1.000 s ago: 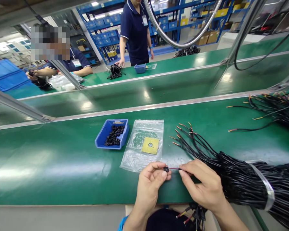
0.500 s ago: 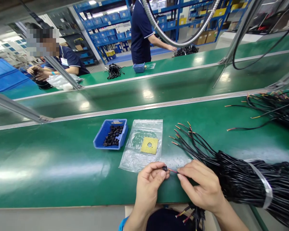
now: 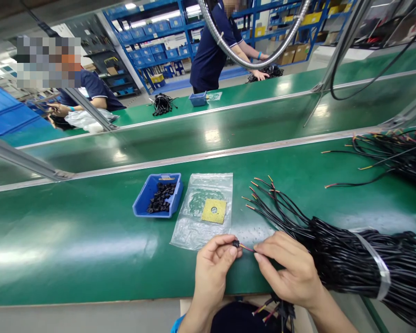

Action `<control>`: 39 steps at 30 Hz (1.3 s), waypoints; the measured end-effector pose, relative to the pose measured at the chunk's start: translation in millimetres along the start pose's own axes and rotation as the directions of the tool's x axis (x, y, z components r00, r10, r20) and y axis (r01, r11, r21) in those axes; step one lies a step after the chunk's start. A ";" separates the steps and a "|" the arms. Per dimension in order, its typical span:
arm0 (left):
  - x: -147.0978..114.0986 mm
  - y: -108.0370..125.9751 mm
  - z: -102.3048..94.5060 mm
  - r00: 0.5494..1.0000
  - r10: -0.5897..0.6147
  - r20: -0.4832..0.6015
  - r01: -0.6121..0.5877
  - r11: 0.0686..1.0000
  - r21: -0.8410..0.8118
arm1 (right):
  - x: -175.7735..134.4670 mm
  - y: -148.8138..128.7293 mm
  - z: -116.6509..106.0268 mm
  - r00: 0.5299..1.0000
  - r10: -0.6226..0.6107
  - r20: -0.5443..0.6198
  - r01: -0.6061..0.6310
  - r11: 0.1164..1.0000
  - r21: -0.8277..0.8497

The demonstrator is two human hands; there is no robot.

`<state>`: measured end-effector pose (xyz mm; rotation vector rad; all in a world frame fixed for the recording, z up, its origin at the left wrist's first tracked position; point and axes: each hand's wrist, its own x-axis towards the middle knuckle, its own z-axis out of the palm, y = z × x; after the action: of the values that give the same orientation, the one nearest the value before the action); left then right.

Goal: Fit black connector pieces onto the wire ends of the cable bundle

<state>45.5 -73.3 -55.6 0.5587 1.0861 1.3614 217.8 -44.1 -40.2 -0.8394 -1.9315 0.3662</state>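
Between the thumb and fingers of my left hand [image 3: 215, 263] is a small black connector [image 3: 236, 243]. Thin red and yellow wires [image 3: 247, 248] run from it to my right hand [image 3: 287, 266], whose thumb and forefinger pinch the black cable where the wires come out. Both hands are just above the front of the green bench. Beyond them lies a clear zip bag [image 3: 189, 231] with a yellow square pad [image 3: 214, 211] on it, a round hole in its middle. To its left, a blue bin [image 3: 138, 206] holds small black parts [image 3: 162, 197].
A thick bundle of black cables [image 3: 350, 259], tied with a pale band, lies at my right. More cables [image 3: 402, 157] with bare coloured ends lie behind it. Other cable ends [image 3: 280, 310] hang by my lap. Two co-workers are across the metal-framed bench.
My hands keep nearly the same hold on the connector and cable. Across the bench, one co-worker leans further right with both hands at a cable pile. The view shifts slightly.
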 end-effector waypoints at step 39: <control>-3.2 -2.7 -0.9 0.965 0.221 0.139 -0.249 0.939 0.238 | -4.2 1.7 -0.4 1.000 0.004 0.018 -0.004 1.000 0.008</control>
<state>46.4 -77.1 -57.4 0.9682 1.1379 1.3858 220.1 -45.8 -43.7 -0.8376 -1.9442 0.3856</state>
